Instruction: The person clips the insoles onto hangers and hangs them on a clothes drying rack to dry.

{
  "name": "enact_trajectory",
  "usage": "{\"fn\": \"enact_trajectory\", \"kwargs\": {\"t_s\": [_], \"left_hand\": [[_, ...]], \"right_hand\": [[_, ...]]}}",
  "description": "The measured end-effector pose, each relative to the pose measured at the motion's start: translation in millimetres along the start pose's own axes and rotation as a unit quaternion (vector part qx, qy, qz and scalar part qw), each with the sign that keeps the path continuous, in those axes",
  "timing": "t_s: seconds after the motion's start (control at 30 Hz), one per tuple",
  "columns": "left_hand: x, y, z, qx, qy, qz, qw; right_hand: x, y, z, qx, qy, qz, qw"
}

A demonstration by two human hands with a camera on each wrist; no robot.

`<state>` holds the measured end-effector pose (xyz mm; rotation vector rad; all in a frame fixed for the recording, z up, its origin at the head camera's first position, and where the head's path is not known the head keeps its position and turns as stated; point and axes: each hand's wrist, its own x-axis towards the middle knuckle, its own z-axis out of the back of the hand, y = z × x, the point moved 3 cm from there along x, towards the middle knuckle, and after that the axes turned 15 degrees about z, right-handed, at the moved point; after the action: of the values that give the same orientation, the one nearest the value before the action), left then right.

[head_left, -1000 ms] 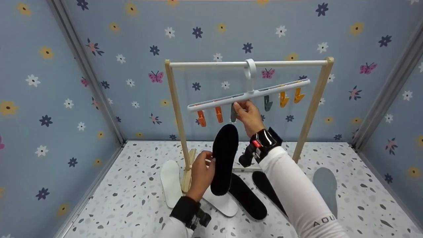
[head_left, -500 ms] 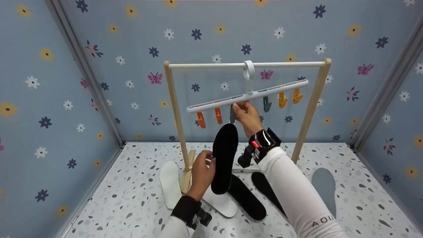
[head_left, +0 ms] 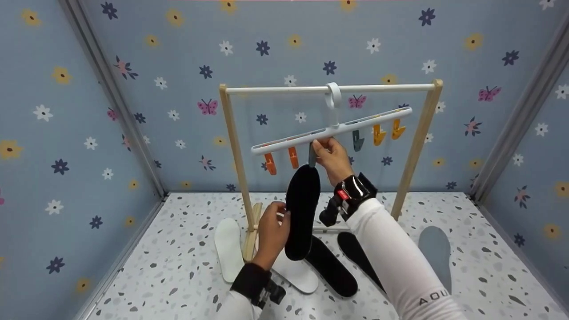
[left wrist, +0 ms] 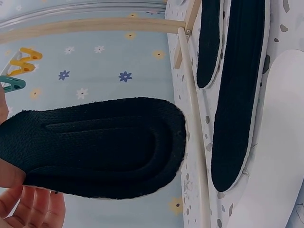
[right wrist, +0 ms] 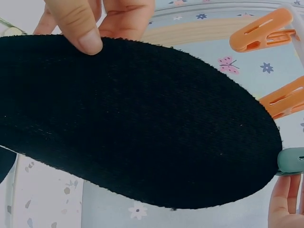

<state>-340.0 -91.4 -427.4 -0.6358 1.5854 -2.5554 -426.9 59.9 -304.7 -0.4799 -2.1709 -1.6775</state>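
Note:
My left hand (head_left: 272, 229) pinches a black insole (head_left: 303, 213) by its left edge, thumb on the near face, and holds it nearly upright with the toe end on top. My right hand (head_left: 334, 161) pinches a dark green clothespin (head_left: 312, 155) that hangs under a white clip hanger (head_left: 293, 141). In the right wrist view the clothespin's tip (right wrist: 289, 160) meets the insole's toe edge. The hanger tilts, its left end lower. Its other clothespins are two orange ones (head_left: 270, 163), another green one (head_left: 358, 141) and two yellow ones (head_left: 378, 135).
The hanger's hook loops over the white rod (head_left: 275, 90) of a wooden-legged rack (head_left: 234, 146). On the speckled surface lie a pale insole (head_left: 229, 251), a white one (head_left: 302, 278), two black ones (head_left: 335, 271) and a grey one (head_left: 435, 253). Flower-patterned walls enclose the back and sides.
The insole's toe end has come up slightly against the green clothespin's lower end, closing the small gap between them. Both hands keep their grips.

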Motion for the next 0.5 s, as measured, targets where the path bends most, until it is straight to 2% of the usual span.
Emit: {"fn": "enact_trajectory", "kwargs": {"t_s": [0.3, 0.5], "left_hand": [[0.1, -4.1, -1.4, -0.01, -0.007, -0.023, 0.9997], [-0.3, -4.8, -2.0, -0.01, -0.001, -0.016, 0.9998]], "right_hand": [[1.6, -1.0, 2.3, 0.014, 0.004, 0.004, 0.9999], [-0.5, -0.3, 1.2, 0.007, 0.01, -0.002, 0.9999]]}}
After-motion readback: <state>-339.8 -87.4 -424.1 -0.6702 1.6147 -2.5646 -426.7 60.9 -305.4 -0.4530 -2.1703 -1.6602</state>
